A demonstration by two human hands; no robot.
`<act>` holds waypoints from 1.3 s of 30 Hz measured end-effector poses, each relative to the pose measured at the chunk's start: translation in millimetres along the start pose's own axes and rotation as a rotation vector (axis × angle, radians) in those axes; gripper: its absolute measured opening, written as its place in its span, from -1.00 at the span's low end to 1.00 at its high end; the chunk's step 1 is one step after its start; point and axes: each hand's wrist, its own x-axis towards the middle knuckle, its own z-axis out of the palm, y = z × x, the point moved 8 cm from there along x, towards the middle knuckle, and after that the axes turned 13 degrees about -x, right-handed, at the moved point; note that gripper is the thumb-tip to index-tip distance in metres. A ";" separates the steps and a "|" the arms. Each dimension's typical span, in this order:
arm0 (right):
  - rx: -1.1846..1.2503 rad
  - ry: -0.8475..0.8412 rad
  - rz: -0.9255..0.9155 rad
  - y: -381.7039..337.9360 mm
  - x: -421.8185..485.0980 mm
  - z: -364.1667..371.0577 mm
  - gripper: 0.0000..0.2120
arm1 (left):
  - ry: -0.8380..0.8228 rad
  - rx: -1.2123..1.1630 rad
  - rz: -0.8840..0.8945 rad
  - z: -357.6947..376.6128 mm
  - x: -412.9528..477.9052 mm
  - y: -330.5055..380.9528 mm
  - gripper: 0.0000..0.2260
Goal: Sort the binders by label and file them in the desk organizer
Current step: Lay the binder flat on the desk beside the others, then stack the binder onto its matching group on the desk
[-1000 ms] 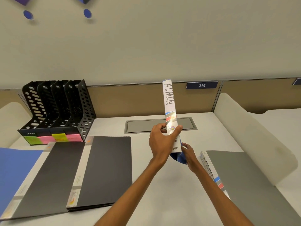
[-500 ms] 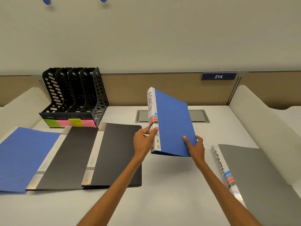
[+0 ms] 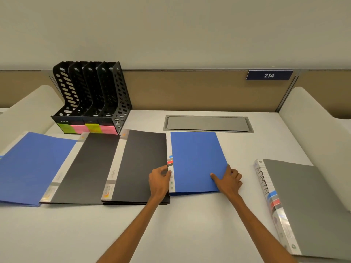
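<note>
The blue binder (image 3: 197, 160) lies flat on the surface (image 3: 190, 224), just at three o'clock of a black binder (image 3: 140, 164). The left hand (image 3: 159, 182) pinches its spine; the right hand (image 3: 228, 180) presses its cover, grip apparently flat, fingers spread. The desk organizer (image 3: 91, 99) stands at eleven o'clock.
</note>
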 end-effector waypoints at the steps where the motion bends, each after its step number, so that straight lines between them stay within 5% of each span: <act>1: -0.010 0.004 -0.007 -0.1 -1.4 1.8 -0.17 | 0.026 0.008 -0.004 -2.8 0.3 -3.6 -0.77; 14: -0.048 0.035 -0.037 1.0 -9.1 -1.5 -0.29 | 0.129 0.201 0.004 -5.8 3.3 2.6 -0.83; 19: 0.099 0.110 -0.045 9.5 -5.6 -19.0 -0.52 | 0.114 0.142 0.074 14.4 -0.9 25.8 -0.91; 24: 0.194 0.312 -0.080 27.1 -9.0 -55.2 -0.70 | -0.033 0.049 0.056 70.4 -12.0 41.0 -0.92; 31: 0.195 0.462 0.118 108.6 -11.5 -112.1 -0.78 | -0.379 0.058 0.000 161.2 -42.4 47.7 -0.98; 39: 0.126 0.299 0.438 227.7 -34.8 -121.0 -0.64 | -0.736 0.260 -0.045 254.6 -113.1 45.6 -0.47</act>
